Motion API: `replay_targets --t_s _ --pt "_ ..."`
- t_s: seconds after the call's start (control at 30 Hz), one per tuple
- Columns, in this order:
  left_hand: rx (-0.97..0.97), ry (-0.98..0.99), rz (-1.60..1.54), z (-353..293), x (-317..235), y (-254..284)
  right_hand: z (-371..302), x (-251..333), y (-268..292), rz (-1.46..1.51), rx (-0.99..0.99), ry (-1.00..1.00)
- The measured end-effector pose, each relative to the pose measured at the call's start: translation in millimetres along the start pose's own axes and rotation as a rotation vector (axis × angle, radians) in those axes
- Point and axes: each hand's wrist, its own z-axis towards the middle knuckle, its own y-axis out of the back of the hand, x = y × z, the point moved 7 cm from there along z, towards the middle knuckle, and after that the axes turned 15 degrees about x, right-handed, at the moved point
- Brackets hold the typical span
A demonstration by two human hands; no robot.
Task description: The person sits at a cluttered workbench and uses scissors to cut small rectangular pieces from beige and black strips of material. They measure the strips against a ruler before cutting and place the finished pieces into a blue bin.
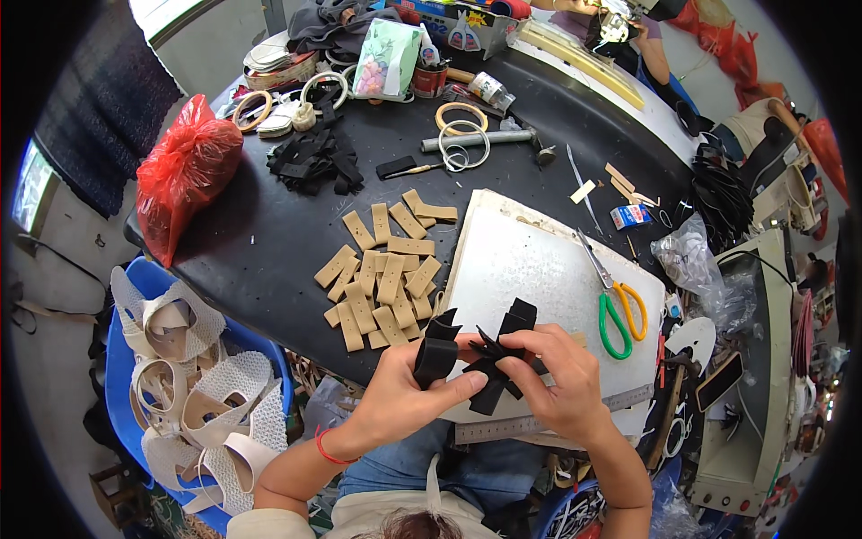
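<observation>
Both hands are over the near part of a pale metal-topped board (pixel 521 251). My left hand (pixel 391 400), with a red cord at the wrist, is closed on a folded black strip (pixel 436 357). A bunch of short black strips (pixel 490 375) lies between the two hands, and my right hand (pixel 564 382) pinches it between thumb and fingers. How many strips each hand has cannot be made out. A steel ruler (pixel 539 419) lies on the board's near edge below my hands. Scissors (pixel 614 305) with green and orange handles rest at the board's right.
Left of the board lies a pile of tan strips (pixel 388 278). Behind it are loose black strips (pixel 316 162), a red bag (pixel 187 171) and a hammer (pixel 485 140). A blue tub (pixel 126 386) of cream straps stands lower left. Another person (pixel 651 54) sits at the top right.
</observation>
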Motion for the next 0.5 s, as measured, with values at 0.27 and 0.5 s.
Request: replay_targets --t_s 0.27,0.5 --pt "-0.036 -0.006 -0.034 -0.4 -1.9 -2.4 -1.3 -0.2 -1.1 -0.088 -0.047 0.071" --pt "-0.021 -0.001 0.01 -1.3 -6.1 -3.8 -2.2 -0.2 -0.1 -0.058 -0.082 0.053"
